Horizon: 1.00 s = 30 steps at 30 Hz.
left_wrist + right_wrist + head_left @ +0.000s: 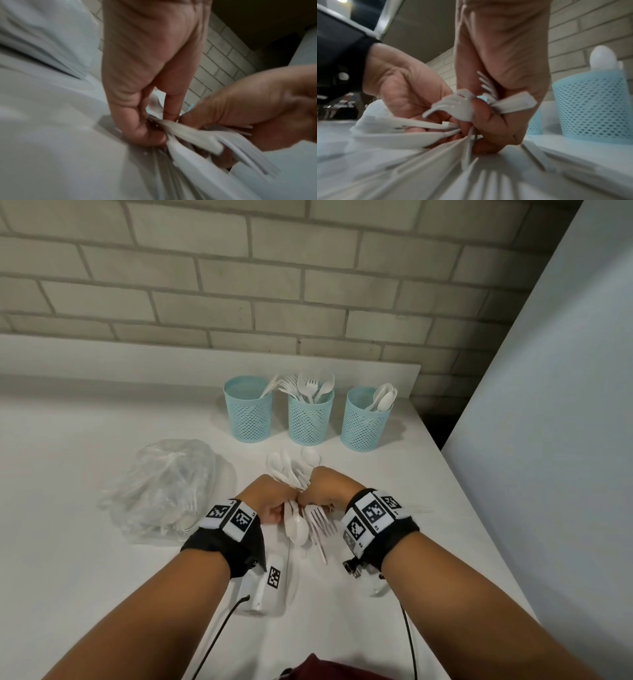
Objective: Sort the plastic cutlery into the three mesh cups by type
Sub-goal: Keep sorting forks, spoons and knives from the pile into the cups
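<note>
Three light-blue mesh cups stand in a row at the back of the white table. The left cup (248, 409) holds a knife, the middle cup (310, 419) forks, and the right cup (364, 422) (594, 105) spoons. In front of them a loose heap of white cutlery (301, 522) lies on the table. My left hand (274, 501) (154, 127) pinches several handles from the heap. My right hand (320, 487) (484, 125) touches the left and grips a fork (458, 102) and a flat handle (513, 104). Spoons (291, 467) fan out beyond the knuckles.
A clear plastic bag (164, 491) with more white cutlery lies left of my hands. A brick wall (239, 285) runs behind the cups. A pale panel (548, 440) stands along the table's right edge. Bare tabletop (85, 577) stretches at the near left.
</note>
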Motion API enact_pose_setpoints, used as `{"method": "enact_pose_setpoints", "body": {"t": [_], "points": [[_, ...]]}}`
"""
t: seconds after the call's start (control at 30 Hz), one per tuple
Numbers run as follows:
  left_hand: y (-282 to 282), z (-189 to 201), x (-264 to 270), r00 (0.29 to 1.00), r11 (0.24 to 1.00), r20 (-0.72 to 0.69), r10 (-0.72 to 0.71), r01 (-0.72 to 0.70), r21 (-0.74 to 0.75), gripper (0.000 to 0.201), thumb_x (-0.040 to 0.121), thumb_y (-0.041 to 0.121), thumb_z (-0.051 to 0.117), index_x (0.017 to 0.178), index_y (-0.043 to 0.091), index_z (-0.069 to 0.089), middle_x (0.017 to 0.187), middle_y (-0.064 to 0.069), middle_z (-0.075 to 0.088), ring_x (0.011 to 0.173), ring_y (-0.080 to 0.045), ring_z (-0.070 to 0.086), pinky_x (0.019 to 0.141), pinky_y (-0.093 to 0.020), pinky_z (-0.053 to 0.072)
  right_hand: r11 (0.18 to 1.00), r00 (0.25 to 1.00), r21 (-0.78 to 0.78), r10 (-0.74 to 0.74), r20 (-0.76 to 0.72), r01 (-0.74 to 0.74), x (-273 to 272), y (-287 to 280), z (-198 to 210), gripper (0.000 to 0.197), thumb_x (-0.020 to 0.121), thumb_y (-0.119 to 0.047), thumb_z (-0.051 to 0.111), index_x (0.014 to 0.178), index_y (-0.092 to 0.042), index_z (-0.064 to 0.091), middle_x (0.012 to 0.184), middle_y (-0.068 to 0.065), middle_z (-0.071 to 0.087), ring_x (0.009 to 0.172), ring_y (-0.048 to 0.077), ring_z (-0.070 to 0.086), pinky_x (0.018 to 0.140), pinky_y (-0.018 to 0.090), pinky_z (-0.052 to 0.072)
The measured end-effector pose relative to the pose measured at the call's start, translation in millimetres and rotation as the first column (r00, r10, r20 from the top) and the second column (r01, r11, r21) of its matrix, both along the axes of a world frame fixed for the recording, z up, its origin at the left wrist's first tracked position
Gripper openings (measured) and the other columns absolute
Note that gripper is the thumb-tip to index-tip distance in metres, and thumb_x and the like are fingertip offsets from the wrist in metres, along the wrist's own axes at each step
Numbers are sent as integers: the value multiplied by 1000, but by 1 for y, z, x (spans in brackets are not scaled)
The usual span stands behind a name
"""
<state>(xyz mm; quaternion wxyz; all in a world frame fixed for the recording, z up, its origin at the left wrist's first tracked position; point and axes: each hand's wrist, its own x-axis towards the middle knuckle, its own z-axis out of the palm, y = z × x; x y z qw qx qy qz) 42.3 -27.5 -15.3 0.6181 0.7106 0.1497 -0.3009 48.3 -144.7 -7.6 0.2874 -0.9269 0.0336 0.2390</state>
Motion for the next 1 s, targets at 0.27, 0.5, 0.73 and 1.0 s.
{"method": "enact_pose_setpoints", "body": {"t": [0.27,0.5,0.73,1.0], "points": [[11,8,7,999,998,23,-32,33,-59,8,94,1,47,89,-1,53,78,-16,60,70,-24,60,68,-33,53,997,997,10,-79,1,79,2,-23,26,17,83,-14,55,69,-11,47,59,1,44,45,13,38,39,16,28],[10,19,7,990,991,104,-91,100,-93,8,96,10,50,98,7,57,86,-9,66,76,-18,64,76,-32,53,811,973,537,-195,-126,233,16,-42,35,12,93,-3,49,91,-5,61,75,8,67,71,21,62,70,31,50],[6,11,9,974,989,220,-53,81,-122,26,93,2,52,114,16,57,95,-8,68,84,-17,66,85,-37,52,625,965,741,-229,-126,246,15,-45,26,16,97,-3,44,94,-12,56,64,-2,70,61,10,68,59,27,56],[2,10,11,948,978,315,-34,96,-183,36,93,-2,43,121,20,48,92,-8,56,76,-15,52,72,-28,46,394,946,888,-300,-122,239,18,-37,22,11,95,-3,48,103,-8,54,72,5,59,64,15,59,69,31,54]]}}
